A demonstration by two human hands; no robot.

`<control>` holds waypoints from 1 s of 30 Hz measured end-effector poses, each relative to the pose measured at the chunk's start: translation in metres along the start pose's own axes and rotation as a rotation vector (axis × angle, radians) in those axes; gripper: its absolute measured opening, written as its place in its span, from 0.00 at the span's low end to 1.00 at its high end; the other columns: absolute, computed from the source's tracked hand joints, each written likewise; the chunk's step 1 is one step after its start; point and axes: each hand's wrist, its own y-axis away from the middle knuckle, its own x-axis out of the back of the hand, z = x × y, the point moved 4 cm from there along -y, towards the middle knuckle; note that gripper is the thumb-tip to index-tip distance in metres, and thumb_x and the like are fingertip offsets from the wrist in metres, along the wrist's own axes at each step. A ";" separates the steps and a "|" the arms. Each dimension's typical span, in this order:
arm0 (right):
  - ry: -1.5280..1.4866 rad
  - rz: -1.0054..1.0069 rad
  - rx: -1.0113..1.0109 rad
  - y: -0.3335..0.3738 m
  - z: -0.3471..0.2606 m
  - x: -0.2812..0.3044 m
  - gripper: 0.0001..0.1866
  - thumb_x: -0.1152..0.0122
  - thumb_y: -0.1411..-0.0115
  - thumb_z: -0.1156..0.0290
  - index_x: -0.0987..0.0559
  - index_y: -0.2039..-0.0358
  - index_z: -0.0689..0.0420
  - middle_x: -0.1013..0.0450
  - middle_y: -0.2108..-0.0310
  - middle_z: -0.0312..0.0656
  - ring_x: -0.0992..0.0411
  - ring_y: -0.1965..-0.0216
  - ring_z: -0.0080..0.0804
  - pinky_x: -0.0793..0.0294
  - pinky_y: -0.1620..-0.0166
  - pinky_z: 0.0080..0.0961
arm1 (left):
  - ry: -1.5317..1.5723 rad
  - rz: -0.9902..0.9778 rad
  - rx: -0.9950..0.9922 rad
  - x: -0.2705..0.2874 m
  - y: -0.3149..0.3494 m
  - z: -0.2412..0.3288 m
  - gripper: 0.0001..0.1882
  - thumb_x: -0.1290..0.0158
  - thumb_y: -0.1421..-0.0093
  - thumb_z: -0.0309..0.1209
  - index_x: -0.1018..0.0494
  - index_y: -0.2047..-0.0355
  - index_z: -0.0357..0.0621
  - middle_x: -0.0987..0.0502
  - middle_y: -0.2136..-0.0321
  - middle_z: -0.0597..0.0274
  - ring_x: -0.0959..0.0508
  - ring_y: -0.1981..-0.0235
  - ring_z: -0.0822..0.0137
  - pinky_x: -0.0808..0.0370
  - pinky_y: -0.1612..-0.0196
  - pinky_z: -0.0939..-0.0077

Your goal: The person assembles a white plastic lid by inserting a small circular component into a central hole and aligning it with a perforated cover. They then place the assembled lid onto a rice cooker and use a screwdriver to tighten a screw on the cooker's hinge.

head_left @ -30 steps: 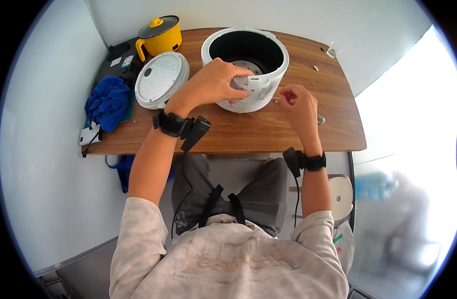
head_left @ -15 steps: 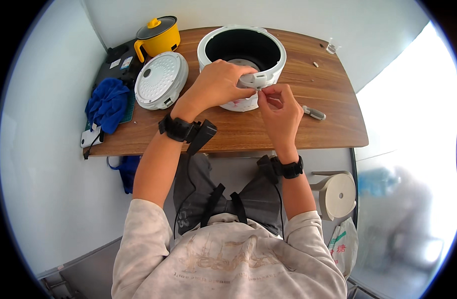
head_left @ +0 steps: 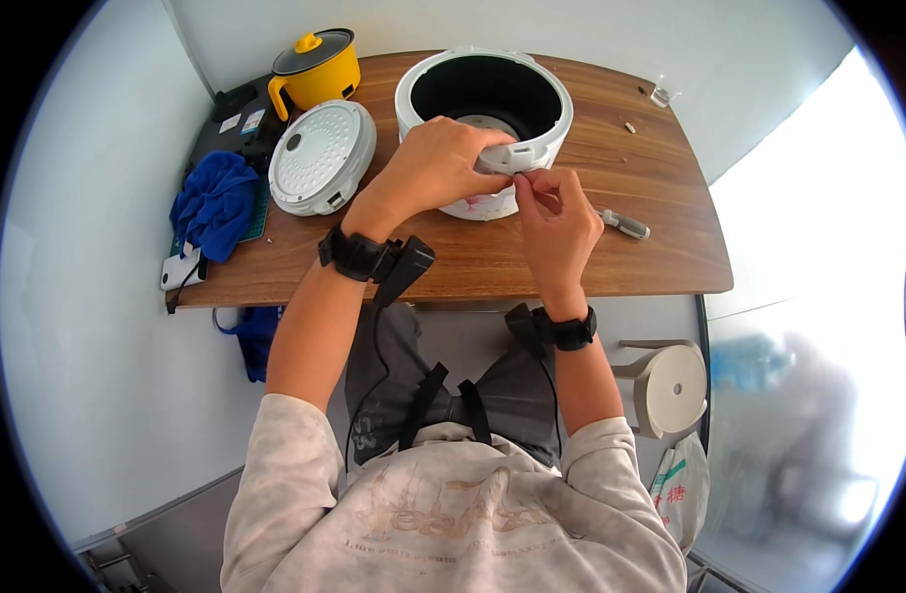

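A white rice cooker body [head_left: 406,109] without its lid stands at the middle of the table, its inside black. My left hand [head_left: 435,166] is closed on its near rim, thumb below and fingers over the edge beside the latch part [head_left: 517,158]. Just under that part, my right hand [head_left: 560,222] pinches thumb and forefinger together against the cooker; whatever they hold is too small or hidden to make out. To the left lies the round white lid [head_left: 323,163], tilted, with a dimpled face and a dark round spot.
A screwdriver [head_left: 626,225] with a grey handle lies right of my right hand. A yellow pot [head_left: 320,81] stands at the back left, near a blue cloth [head_left: 214,203] and a white device [head_left: 181,272]. Small bits and a clear cup [head_left: 662,94] sit at the back right.
Both hands stay at the cooker's near rim, with only a slight shift of the right fingers. The whole view has moved a little.
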 end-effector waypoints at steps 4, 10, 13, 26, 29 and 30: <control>0.005 -0.001 -0.035 -0.001 -0.003 0.001 0.10 0.28 0.45 0.79 0.24 0.69 0.61 0.19 0.73 0.41 0.17 0.70 0.31 0.22 0.66 0.20 | -0.017 0.016 0.013 -0.002 0.002 -0.003 0.22 0.36 0.46 0.44 0.19 0.53 0.48 0.16 0.66 0.52 0.17 0.61 0.52 0.21 0.57 0.63; -0.001 0.031 -0.079 0.001 -0.002 0.001 0.09 0.28 0.44 0.78 0.23 0.69 0.61 0.19 0.73 0.41 0.17 0.70 0.30 0.22 0.66 0.20 | -0.081 0.064 -0.047 -0.006 0.002 -0.002 0.23 0.38 0.45 0.46 0.19 0.53 0.47 0.16 0.67 0.52 0.17 0.64 0.53 0.23 0.51 0.60; -0.009 0.021 -0.091 0.002 -0.001 -0.001 0.08 0.28 0.43 0.77 0.22 0.68 0.61 0.20 0.73 0.41 0.18 0.72 0.28 0.23 0.66 0.19 | -0.085 0.068 -0.045 -0.007 0.003 -0.003 0.22 0.39 0.44 0.47 0.19 0.53 0.47 0.16 0.69 0.53 0.17 0.65 0.54 0.25 0.50 0.61; 0.003 0.027 -0.018 0.009 0.003 -0.004 0.07 0.30 0.43 0.79 0.18 0.64 0.63 0.20 0.70 0.43 0.19 0.71 0.30 0.22 0.65 0.22 | -0.094 0.033 -0.040 -0.006 0.001 -0.003 0.27 0.37 0.45 0.50 0.19 0.50 0.48 0.16 0.66 0.49 0.16 0.64 0.51 0.20 0.59 0.65; 0.031 0.011 -0.004 0.008 0.000 -0.003 0.07 0.30 0.44 0.79 0.18 0.64 0.63 0.20 0.69 0.43 0.18 0.70 0.31 0.22 0.65 0.22 | -0.099 0.044 -0.046 -0.008 0.002 -0.006 0.27 0.37 0.45 0.51 0.19 0.50 0.49 0.16 0.64 0.50 0.17 0.63 0.51 0.21 0.57 0.64; 0.048 0.005 -0.001 0.008 0.000 -0.003 0.07 0.30 0.44 0.79 0.18 0.64 0.62 0.20 0.69 0.43 0.18 0.70 0.31 0.22 0.64 0.22 | -0.096 0.018 -0.027 -0.007 0.001 -0.005 0.28 0.38 0.45 0.51 0.19 0.49 0.49 0.16 0.63 0.50 0.17 0.62 0.51 0.21 0.56 0.64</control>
